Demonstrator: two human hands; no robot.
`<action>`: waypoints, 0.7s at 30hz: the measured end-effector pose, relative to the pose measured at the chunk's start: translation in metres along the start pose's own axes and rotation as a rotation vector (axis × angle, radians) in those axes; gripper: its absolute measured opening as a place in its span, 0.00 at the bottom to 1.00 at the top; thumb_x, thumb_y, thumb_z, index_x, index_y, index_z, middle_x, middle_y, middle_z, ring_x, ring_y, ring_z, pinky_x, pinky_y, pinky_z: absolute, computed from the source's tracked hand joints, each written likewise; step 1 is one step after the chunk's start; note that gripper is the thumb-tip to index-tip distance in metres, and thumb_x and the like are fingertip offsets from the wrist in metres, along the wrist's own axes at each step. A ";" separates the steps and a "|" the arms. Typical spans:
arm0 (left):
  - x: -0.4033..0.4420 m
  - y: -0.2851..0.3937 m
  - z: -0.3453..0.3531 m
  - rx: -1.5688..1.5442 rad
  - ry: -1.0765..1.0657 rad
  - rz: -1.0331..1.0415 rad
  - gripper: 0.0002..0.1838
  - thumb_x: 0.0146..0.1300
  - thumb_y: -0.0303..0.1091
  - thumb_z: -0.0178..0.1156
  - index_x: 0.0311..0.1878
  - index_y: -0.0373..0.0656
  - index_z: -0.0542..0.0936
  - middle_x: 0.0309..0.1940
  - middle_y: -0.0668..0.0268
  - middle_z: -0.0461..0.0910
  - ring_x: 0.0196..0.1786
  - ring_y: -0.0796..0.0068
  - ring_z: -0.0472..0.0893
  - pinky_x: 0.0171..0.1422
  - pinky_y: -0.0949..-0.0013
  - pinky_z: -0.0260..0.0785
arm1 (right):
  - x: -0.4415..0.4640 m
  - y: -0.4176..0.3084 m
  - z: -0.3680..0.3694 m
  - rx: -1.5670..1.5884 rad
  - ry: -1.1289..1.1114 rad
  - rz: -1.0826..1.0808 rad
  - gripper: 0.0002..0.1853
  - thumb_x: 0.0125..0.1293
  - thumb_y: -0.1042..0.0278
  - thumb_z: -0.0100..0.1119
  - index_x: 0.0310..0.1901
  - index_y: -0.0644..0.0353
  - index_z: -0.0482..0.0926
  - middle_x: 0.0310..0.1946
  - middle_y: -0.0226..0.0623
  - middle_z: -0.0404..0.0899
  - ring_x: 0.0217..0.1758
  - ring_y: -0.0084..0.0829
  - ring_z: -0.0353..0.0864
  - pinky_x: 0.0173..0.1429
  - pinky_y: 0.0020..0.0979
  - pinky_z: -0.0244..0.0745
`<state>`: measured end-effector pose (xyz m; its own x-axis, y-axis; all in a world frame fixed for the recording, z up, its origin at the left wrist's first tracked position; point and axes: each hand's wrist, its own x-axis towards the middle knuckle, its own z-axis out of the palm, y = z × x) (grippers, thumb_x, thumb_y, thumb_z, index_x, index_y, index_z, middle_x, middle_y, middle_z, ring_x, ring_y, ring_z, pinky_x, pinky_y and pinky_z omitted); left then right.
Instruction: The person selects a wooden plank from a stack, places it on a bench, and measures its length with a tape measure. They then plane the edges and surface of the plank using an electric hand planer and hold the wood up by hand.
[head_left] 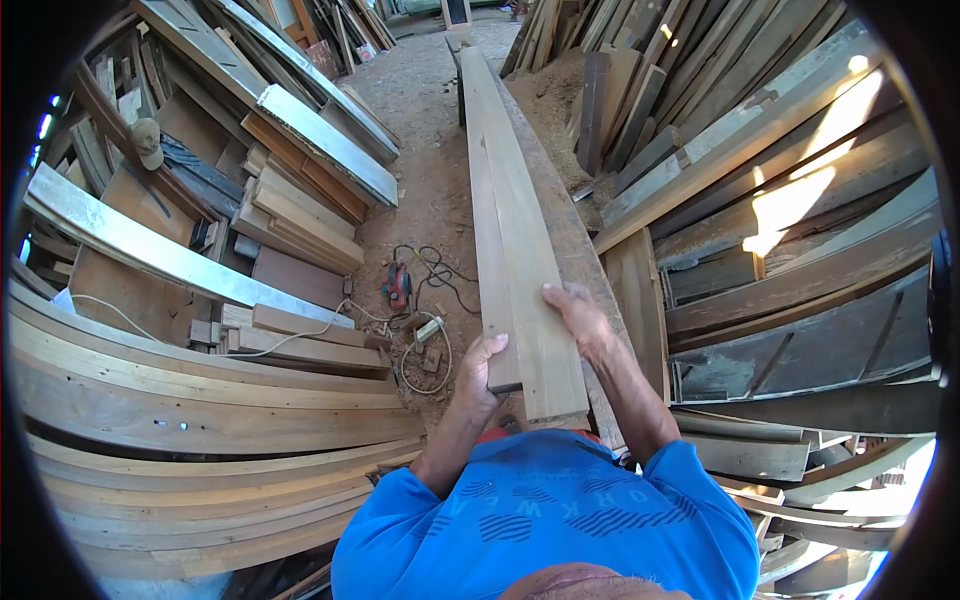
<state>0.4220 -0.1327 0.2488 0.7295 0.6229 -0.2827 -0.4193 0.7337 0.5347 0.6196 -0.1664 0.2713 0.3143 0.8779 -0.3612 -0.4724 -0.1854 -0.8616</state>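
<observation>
Head view: two long boards run lengthwise along a narrow bench, near ends close to the blue shirt. Left hand grips the left board by its outer edge, thumb on top; right hand is closed over the outer edge of the right board, whose end reaches nearer the body. Bench top shows only as a strip to the right of them. Open room: dirt floor on our left, though a red power tool, cords and a white socket block lie there. Lumber stack borders that lane; leaning planks crowd the far right. Undersides and the fingers beneath hidden; can't tell if the boards overlap or butt. Lens rim crops the outer stacks
</observation>
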 end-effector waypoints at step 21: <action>-0.149 0.026 -0.119 0.125 0.166 0.063 0.35 0.59 0.33 0.61 0.68 0.26 0.67 0.58 0.48 0.80 0.57 0.58 0.84 0.65 0.57 0.77 | -0.004 0.139 0.100 -0.095 -0.056 0.018 0.17 0.77 0.61 0.53 0.52 0.70 0.78 0.41 0.40 0.84 0.41 0.28 0.83 0.46 0.36 0.81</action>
<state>0.2381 -0.1747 0.2101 0.6002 0.7105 -0.3673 -0.3836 0.6586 0.6473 0.4705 -0.1519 0.1889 0.2583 0.8969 -0.3589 -0.3969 -0.2402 -0.8859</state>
